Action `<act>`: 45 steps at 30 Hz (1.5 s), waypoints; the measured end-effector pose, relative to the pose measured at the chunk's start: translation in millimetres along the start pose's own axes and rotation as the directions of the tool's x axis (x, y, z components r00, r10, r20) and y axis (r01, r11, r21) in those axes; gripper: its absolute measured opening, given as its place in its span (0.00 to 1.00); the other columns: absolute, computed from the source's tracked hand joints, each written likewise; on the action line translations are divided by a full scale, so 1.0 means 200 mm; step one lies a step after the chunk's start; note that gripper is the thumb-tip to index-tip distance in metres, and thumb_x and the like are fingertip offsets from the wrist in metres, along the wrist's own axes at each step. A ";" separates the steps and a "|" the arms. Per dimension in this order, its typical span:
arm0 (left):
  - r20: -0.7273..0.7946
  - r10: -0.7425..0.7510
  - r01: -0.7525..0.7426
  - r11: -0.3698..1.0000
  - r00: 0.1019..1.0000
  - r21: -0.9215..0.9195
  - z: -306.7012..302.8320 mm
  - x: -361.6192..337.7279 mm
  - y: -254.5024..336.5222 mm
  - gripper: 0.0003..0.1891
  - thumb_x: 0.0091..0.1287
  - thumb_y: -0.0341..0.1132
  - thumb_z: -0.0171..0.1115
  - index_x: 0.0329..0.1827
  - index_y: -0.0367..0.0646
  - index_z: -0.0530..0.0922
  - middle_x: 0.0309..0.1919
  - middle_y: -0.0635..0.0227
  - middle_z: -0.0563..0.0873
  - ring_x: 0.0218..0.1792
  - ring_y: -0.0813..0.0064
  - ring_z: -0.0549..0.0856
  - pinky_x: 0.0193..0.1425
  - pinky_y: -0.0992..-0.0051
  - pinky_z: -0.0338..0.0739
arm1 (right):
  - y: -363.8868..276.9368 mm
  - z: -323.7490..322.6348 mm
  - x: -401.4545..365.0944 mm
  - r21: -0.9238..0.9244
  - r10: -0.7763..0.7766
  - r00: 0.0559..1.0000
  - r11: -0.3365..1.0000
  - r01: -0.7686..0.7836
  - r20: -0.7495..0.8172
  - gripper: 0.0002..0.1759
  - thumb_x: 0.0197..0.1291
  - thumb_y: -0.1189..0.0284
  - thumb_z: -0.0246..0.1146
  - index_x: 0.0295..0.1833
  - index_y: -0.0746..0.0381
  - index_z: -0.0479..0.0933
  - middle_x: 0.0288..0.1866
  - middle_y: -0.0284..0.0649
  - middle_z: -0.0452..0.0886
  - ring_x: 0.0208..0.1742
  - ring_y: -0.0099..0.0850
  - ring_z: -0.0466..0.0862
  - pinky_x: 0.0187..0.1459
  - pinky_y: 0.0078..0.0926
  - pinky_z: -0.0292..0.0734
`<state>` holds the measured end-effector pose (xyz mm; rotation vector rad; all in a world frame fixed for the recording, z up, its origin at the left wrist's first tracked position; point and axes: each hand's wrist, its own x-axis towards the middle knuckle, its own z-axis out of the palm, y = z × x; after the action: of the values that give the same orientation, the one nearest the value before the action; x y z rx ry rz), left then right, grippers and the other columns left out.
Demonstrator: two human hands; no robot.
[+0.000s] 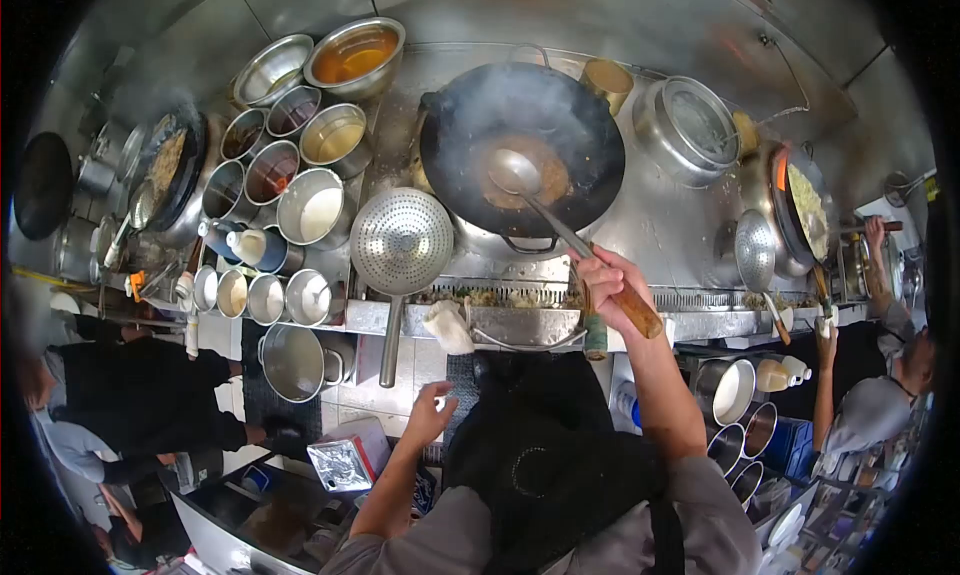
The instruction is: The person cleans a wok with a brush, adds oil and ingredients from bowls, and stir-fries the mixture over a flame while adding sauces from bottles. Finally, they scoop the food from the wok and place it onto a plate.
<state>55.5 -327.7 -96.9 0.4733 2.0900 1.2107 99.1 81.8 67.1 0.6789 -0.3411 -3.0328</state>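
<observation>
At the middle of the steel range (680,225), toward its back edge, I see the black wok (470,125) seated in its burner ring, steam rising off a brown sauce pooled in its base. To its right, by the back edge, stands a lidded pot (690,125). On the range's left half sits a cluster of steel seasoning bowls (315,205), open and packed tight; I judge they are grouped there so that a dip of the spoon reaches any of them. Between the bowls and the wok lies a perforated skimmer (400,240), its handle hanging over the front edge toward me, easy to grab.

The ladle (512,172) rests bowl-down in the sauce, its long shaft slanting back across the wok's near rim. My right hand (605,285) is clenched around the wooden grip at the front edge, far down the handle, which I take to be for keeping clear of the heat. My left hand (430,410) hangs below the front edge with fingers spread, grasping nothing. Just above it a pale cloth (447,327) is draped over the edge.
</observation>
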 end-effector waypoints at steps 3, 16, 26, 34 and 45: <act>0.118 -0.025 0.020 0.999 0.993 0.047 -0.01 0.02 -0.07 0.21 0.67 0.38 0.69 0.59 0.39 0.77 0.53 0.55 0.82 0.54 0.62 0.84 0.57 0.64 0.79 | -0.01 -0.05 0.06 -0.305 -0.039 0.999 0.952 0.028 -0.032 0.15 0.75 0.71 0.53 0.60 0.69 0.71 0.36 0.38 0.75 0.24 0.17 0.74 0.19 0.11 0.69; 0.011 -0.256 0.251 0.955 0.967 0.158 -0.05 -0.06 -0.53 0.19 0.65 0.43 0.67 0.52 0.38 0.81 0.44 0.51 0.86 0.47 0.55 0.86 0.53 0.61 0.81 | 0.03 0.07 0.13 -0.900 -0.604 0.794 -0.379 -0.213 0.066 0.23 0.69 0.74 0.54 0.68 0.69 0.70 0.30 0.59 0.82 0.30 0.62 0.82 0.33 0.54 0.78; 0.099 -0.194 0.198 0.980 0.976 -0.030 0.00 0.04 -0.23 0.21 0.65 0.37 0.68 0.57 0.35 0.78 0.49 0.48 0.85 0.50 0.54 0.85 0.55 0.62 0.80 | 0.11 0.19 0.01 -0.977 -0.527 0.830 0.010 -0.211 -0.185 0.28 0.70 0.68 0.59 0.73 0.66 0.68 0.25 0.37 0.78 0.19 0.23 0.77 0.20 0.25 0.73; 0.121 -0.063 0.059 0.998 0.991 0.037 -0.04 0.18 0.18 0.22 0.67 0.38 0.67 0.60 0.36 0.77 0.50 0.52 0.84 0.51 0.60 0.86 0.56 0.65 0.80 | -0.11 0.05 0.25 -0.703 -0.611 0.671 -0.687 -0.186 0.420 0.27 0.64 0.73 0.63 0.68 0.68 0.72 0.44 0.67 0.83 0.39 0.59 0.86 0.44 0.44 0.81; -0.040 -0.006 0.006 1.000 0.999 -0.012 0.18 0.18 0.59 0.20 0.69 0.34 0.66 0.62 0.35 0.76 0.52 0.53 0.85 0.54 0.63 0.85 0.57 0.67 0.82 | -0.55 -0.15 0.24 -0.510 -0.319 0.752 -0.860 0.027 0.577 0.29 0.66 0.71 0.61 0.73 0.54 0.70 0.50 0.57 0.84 0.48 0.59 0.84 0.52 0.49 0.79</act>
<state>53.2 -224.1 -20.5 0.4410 2.1153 1.2375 72.2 180.9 -2.2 0.5610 3.1543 -1.1225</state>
